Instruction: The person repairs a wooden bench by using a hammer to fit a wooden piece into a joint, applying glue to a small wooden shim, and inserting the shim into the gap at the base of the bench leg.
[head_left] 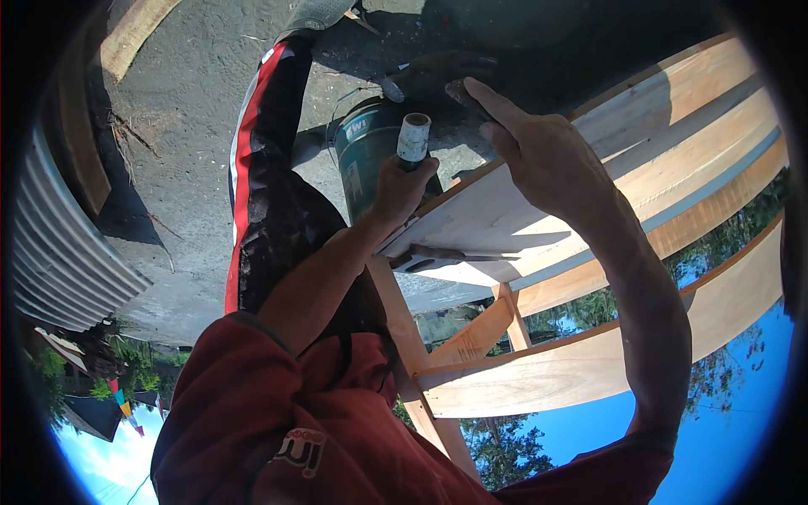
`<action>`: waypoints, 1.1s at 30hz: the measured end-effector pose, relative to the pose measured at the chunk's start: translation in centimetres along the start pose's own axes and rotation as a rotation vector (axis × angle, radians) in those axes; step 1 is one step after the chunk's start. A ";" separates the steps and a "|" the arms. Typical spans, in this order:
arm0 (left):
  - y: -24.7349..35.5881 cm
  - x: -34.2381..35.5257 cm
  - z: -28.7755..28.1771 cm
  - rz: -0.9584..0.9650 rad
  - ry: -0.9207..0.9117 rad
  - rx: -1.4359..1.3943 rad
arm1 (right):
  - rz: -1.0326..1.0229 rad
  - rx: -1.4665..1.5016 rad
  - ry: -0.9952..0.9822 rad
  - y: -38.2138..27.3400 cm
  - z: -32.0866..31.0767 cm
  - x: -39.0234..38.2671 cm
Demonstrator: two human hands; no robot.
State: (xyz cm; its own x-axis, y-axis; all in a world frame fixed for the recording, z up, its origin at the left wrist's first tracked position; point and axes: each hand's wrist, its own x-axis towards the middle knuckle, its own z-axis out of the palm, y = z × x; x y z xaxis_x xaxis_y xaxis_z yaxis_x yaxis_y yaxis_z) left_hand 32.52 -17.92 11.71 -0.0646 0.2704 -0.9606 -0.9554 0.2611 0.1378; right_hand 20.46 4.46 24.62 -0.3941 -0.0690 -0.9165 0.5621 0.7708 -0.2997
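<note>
My left hand (pixel 404 185) grips a short white, paint-marked tube (pixel 414 135) with a dark lower part, held upright above a green bucket (pixel 358 168). Up and to the right, my right hand (pixel 543 151) is closed on a dark, flat object (pixel 461 94) that I cannot clearly make out, index finger stretched along it. Beneath my hands a slatted wooden frame (pixel 589 353) runs to the right. A dark-handled tool (pixel 425 257) with a narrow metal end lies on its board.
A dark glove (pixel 454 67) lies on the grey ground (pixel 177 84) beyond the bucket. My leg (pixel 269 143) stretches up the middle left. Corrugated metal sheet (pixel 76 244) and wood pieces (pixel 130 38) are at the left, with trees (pixel 505 446) in view.
</note>
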 end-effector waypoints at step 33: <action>-3.0 -0.6 -1.6 -0.092 0.043 0.062 | -0.177 0.059 0.239 1.8 2.6 1.7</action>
State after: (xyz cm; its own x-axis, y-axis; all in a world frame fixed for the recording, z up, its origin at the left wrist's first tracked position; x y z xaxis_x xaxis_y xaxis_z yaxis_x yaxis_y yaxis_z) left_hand 34.99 -20.39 11.50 0.0090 0.2029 -0.9792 -0.9385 0.3398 0.0618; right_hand 22.66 4.09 21.90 -0.6455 -0.0425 -0.7625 0.5080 0.7217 -0.4702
